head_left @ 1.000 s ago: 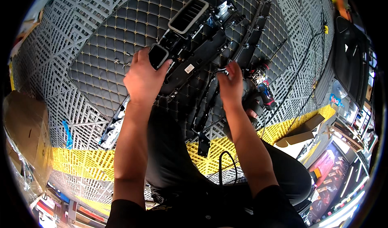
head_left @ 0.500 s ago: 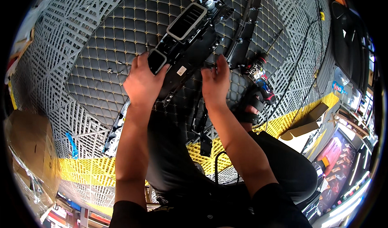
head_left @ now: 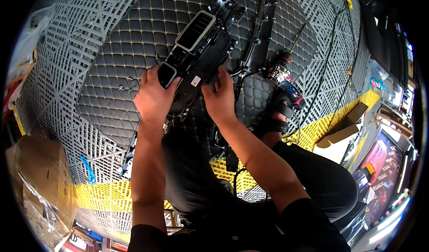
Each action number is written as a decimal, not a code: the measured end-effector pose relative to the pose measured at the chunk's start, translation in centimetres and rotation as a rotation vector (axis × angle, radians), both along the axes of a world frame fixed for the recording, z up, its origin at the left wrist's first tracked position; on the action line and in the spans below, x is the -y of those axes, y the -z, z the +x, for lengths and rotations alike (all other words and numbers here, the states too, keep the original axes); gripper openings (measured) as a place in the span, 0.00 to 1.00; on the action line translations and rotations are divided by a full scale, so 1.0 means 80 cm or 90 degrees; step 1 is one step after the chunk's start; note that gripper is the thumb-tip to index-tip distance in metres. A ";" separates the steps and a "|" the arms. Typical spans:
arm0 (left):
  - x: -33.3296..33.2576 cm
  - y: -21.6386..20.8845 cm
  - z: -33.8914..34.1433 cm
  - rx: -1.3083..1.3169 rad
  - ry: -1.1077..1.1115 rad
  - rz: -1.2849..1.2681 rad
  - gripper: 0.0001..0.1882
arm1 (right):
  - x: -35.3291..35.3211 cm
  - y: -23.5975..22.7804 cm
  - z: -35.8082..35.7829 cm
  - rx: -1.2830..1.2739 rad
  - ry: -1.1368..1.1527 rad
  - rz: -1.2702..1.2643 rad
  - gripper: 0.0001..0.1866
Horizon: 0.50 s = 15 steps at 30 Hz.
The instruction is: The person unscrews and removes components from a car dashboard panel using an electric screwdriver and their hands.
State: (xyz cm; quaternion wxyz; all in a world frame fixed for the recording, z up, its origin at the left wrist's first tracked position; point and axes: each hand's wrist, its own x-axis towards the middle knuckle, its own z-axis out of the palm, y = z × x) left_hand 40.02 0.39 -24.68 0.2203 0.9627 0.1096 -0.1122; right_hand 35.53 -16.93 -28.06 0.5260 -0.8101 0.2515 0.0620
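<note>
From where I stand, I see a long black panel [head_left: 204, 66] lying at a slant on the quilted mat [head_left: 118, 50], in front of the person. The left hand [head_left: 153, 99] grasps its near end, with thumb and fingers spread around the smaller vent frame [head_left: 166, 75]. The right hand [head_left: 220, 100] is half bent at the lower right edge of the panel, with a gap between thumb and forefinger; whether it presses on the edge or holds something small, I cannot tell.

As for what is done, both this frame and the larger vent frame [head_left: 195, 31], which has dark slats inside, appear to be seated in the panel. Other parts are apart: a long black strip [head_left: 258, 44] lies to the right, not joined to the panel, and some small loose pieces [head_left: 127, 85], perhaps screws, are on the mat at the left. The power driver [head_left: 281, 71] lies near the foot, and neither hand is on it.

About containers, a cardboard box [head_left: 42, 162] at the lower left is covered with clear plastic, and its contents are hidden. Another cardboard box [head_left: 346, 126] at the right has raised flaps; what is in it, I cannot make out.
</note>
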 end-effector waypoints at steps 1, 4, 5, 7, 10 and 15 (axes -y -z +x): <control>0.000 0.000 0.001 0.003 0.002 0.001 0.35 | 0.002 -0.003 -0.003 -0.005 -0.009 -0.004 0.39; 0.002 0.000 0.000 0.002 0.010 0.010 0.35 | 0.003 -0.007 -0.004 -0.009 -0.034 -0.013 0.39; 0.004 0.001 -0.001 -0.005 0.012 0.012 0.35 | 0.003 -0.005 -0.005 -0.006 -0.040 -0.017 0.39; 0.008 0.005 -0.002 -0.005 0.020 0.008 0.35 | 0.005 0.000 -0.007 0.001 -0.041 -0.018 0.39; 0.007 0.011 -0.005 0.003 0.034 -0.002 0.36 | 0.000 0.000 -0.007 0.016 -0.026 0.005 0.39; -0.012 0.024 -0.004 0.045 0.103 0.007 0.38 | -0.007 0.009 -0.007 0.029 0.015 0.045 0.40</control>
